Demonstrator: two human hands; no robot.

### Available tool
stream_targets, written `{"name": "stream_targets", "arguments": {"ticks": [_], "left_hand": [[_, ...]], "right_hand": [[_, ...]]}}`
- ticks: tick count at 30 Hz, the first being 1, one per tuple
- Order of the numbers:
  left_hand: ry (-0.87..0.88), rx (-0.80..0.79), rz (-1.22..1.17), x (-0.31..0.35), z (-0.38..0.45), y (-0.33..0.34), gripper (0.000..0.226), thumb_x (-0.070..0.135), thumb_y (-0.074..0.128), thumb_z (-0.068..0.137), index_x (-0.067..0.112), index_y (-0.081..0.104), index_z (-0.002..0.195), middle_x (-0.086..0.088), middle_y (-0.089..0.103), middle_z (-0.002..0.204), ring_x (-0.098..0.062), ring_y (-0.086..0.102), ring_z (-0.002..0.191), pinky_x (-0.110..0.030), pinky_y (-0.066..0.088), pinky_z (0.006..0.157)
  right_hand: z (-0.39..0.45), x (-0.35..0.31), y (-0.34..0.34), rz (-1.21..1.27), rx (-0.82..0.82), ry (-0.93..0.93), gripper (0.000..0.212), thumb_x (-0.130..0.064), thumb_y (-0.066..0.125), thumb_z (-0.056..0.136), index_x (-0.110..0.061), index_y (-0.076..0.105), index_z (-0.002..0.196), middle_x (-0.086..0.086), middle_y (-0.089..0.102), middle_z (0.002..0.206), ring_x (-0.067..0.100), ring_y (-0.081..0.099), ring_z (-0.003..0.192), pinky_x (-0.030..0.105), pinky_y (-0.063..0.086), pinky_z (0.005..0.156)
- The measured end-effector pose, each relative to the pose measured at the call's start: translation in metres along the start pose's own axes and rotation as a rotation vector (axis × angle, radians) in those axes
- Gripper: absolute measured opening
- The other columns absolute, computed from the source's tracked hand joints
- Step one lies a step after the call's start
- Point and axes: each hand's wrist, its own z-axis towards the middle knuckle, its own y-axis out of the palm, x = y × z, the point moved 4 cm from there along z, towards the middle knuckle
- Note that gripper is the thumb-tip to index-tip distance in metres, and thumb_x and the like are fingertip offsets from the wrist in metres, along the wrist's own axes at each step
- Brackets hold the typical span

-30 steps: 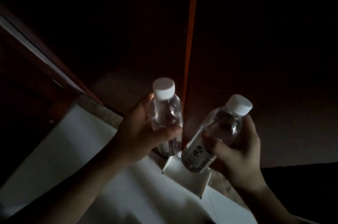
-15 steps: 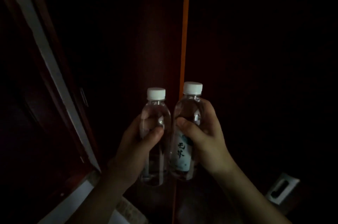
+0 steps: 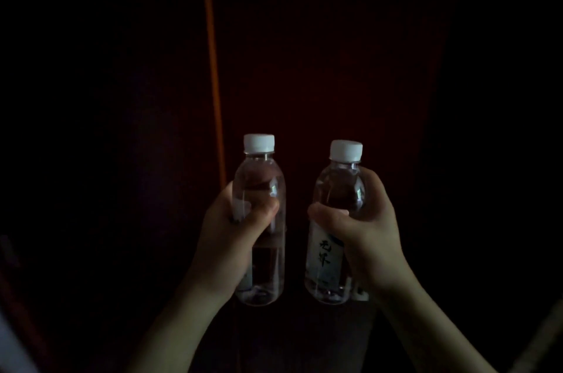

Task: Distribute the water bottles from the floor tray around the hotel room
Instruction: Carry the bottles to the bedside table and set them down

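Bottles stand upright, side by side but apart: left bottle (image 3: 259,220) gripped by left hand (image 3: 234,238), right bottle (image 3: 335,220) by right hand (image 3: 365,229).

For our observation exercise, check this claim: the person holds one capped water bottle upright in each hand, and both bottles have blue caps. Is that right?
Not quite: the caps are white, not blue. The head view shows the left hand gripping one bottle and the right hand gripping the other bottle, both upright with white caps on.
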Motion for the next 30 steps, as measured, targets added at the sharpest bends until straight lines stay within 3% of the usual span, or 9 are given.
{"name": "stream_targets", "arguments": {"ticks": [7, 14, 18, 20, 22, 26, 28, 30], "left_hand": [[-0.016, -0.296, -0.139, 0.008, -0.020, 0.122, 0.034, 0.040, 0.064, 0.075, 0.015, 0.064, 0.099, -0.010, 0.073, 0.086, -0.020, 0.072, 0.068, -0.026, 0.057, 0.056], [-0.038, -0.592, -0.294, 0.027, -0.068, 0.290, 0.062, 0.047, 0.072, 0.051, 0.007, 0.065, 0.097, -0.014, 0.072, 0.075, -0.022, 0.069, 0.060, -0.024, 0.054, 0.049], [-0.025, -0.751, -0.360, 0.035, -0.099, 0.388, 0.043, 0.042, 0.078, 0.053, 0.030, 0.071, 0.094, -0.003, 0.075, 0.084, -0.022, 0.072, 0.068, -0.032, 0.058, 0.057], [-0.037, -0.790, -0.412, 0.039, -0.118, 0.429, 0.039, 0.038, 0.080, 0.052, 0.031, 0.072, 0.089, -0.002, 0.075, 0.079, -0.022, 0.072, 0.067, -0.036, 0.060, 0.058], [-0.053, -0.815, -0.466, 0.045, -0.131, 0.454, 0.042, 0.032, 0.080, 0.052, 0.020, 0.070, 0.090, -0.004, 0.074, 0.074, -0.022, 0.072, 0.062, -0.034, 0.058, 0.053], [-0.045, -0.936, -0.546, 0.057, -0.166, 0.516, 0.059, 0.042, 0.077, 0.051, 0.016, 0.067, 0.104, -0.012, 0.075, 0.089, -0.029, 0.074, 0.069, -0.032, 0.058, 0.057], [-0.064, -1.002, -0.604, 0.062, -0.178, 0.536, 0.058, 0.041, 0.078, 0.051, 0.019, 0.068, 0.104, -0.012, 0.075, 0.090, -0.030, 0.074, 0.071, -0.029, 0.057, 0.056], [-0.071, -1.061, -0.633, 0.064, -0.185, 0.555, 0.060, 0.040, 0.079, 0.050, 0.016, 0.068, 0.104, -0.012, 0.075, 0.090, -0.030, 0.074, 0.073, -0.026, 0.056, 0.056]], "right_hand": [[-0.065, -0.064, -0.122, -0.188, 0.345, -0.055, 0.047, -0.011, 0.077, 0.060, -0.016, 0.059, 0.103, -0.007, 0.070, 0.076, 0.008, 0.067, 0.067, 0.022, 0.054, 0.059], [-0.143, -0.146, -0.259, -0.328, 0.666, -0.149, 0.055, -0.027, 0.078, 0.050, -0.010, 0.062, 0.100, 0.004, 0.069, 0.079, 0.023, 0.068, 0.073, 0.032, 0.056, 0.064], [-0.186, -0.192, -0.330, -0.422, 0.806, -0.197, 0.049, -0.021, 0.080, 0.050, -0.016, 0.064, 0.096, 0.003, 0.071, 0.077, 0.020, 0.069, 0.070, 0.026, 0.056, 0.060], [-0.207, -0.214, -0.356, -0.467, 0.864, -0.223, 0.058, -0.026, 0.079, 0.046, -0.012, 0.063, 0.100, 0.002, 0.071, 0.075, 0.018, 0.068, 0.068, 0.025, 0.055, 0.058], [-0.224, -0.228, -0.373, -0.526, 0.909, -0.222, 0.064, -0.031, 0.079, 0.046, -0.006, 0.060, 0.102, 0.002, 0.069, 0.075, 0.021, 0.067, 0.068, 0.029, 0.056, 0.059], [-0.274, -0.265, -0.408, -0.682, 1.082, -0.228, 0.061, -0.034, 0.078, 0.048, -0.009, 0.061, 0.101, 0.012, 0.069, 0.083, 0.034, 0.070, 0.073, 0.043, 0.060, 0.062], [-0.293, -0.279, -0.416, -0.726, 1.168, -0.243, 0.060, -0.032, 0.080, 0.048, -0.012, 0.063, 0.101, 0.003, 0.070, 0.082, 0.027, 0.070, 0.071, 0.040, 0.060, 0.061], [-0.307, -0.291, -0.419, -0.764, 1.244, -0.253, 0.055, -0.030, 0.082, 0.048, -0.016, 0.063, 0.098, -0.004, 0.071, 0.080, 0.033, 0.071, 0.074, 0.045, 0.060, 0.064]]}}
